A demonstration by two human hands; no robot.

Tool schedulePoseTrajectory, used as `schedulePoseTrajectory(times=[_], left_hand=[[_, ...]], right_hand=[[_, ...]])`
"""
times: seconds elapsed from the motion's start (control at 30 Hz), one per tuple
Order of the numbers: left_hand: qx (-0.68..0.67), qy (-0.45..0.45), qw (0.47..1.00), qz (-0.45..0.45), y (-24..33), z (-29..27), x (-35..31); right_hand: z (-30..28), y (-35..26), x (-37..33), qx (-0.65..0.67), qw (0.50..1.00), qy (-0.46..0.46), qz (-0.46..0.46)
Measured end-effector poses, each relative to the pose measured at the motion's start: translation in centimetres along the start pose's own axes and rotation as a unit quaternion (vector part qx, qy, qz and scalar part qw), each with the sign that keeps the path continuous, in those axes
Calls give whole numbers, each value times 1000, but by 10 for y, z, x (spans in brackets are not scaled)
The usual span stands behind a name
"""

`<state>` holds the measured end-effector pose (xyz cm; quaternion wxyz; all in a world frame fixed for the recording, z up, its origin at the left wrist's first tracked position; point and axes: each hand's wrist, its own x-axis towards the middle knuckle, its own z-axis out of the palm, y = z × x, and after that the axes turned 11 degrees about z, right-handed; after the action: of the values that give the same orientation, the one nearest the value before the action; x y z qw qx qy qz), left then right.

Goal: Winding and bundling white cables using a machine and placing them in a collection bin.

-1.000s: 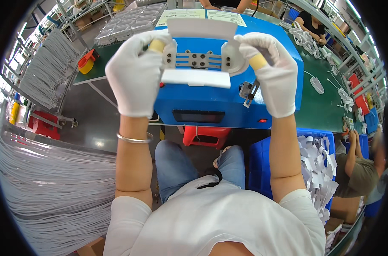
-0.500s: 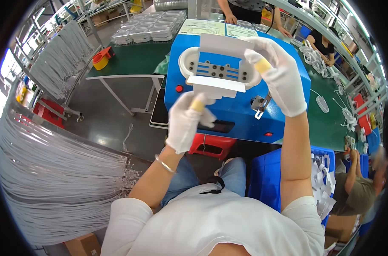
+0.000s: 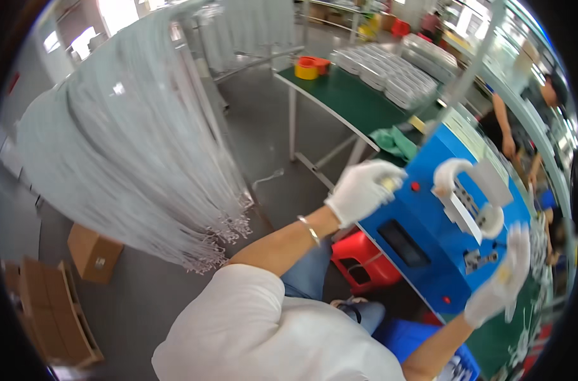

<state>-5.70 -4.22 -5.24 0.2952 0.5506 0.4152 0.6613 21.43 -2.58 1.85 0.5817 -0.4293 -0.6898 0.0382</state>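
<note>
My left hand (image 3: 364, 192), in a white glove with yellow tape on the thumb, is by the left edge of the blue machine (image 3: 422, 209). Its fingers bend loosely, and I see nothing in them. Past the machine's lower right side, my gloved right hand (image 3: 502, 279) has its fingers stretched upward, open and somewhat blurred. On the machine's top sits a fixture with rounded white end pieces (image 3: 492, 221). A white flap (image 3: 465, 216) stands at its near side and another (image 3: 494, 181) at its far side. A small metal clamp (image 3: 479, 260) lies below the fixture.
Bundled pale cables (image 3: 136, 133) hang on a rack at left. Cardboard boxes (image 3: 93, 253) stand on the floor. A green table (image 3: 340, 95) bears clear trays (image 3: 390, 73) and a tape dispenser (image 3: 308, 67). Below the machine are a red stool (image 3: 365, 257) and a blue bin (image 3: 400, 340). A co-worker (image 3: 508, 124) stands beyond.
My view has swung left, bringing more cables and the boxes in. Both hands have come away from the fixture, the left toward the machine's left edge, the right toward its lower right.
</note>
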Motion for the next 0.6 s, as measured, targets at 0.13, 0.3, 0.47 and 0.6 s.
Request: schedulePoseTrajectory(times=[0.13,0.3,0.47,0.6], left_hand=[[405,386,798,226,7,-125,-10],[650,565,463,208,59,-232,-20],[578,526,621,61,73,-248,0],[583,473,660,42,103,-231,-18]], right_hand=[[-20,5,-53,15,984,37,176],[-21,24,-88,51,968,-65,238],[-2,17,-93,99,957,-143,232],[5,12,-101,158,942,-167,246]])
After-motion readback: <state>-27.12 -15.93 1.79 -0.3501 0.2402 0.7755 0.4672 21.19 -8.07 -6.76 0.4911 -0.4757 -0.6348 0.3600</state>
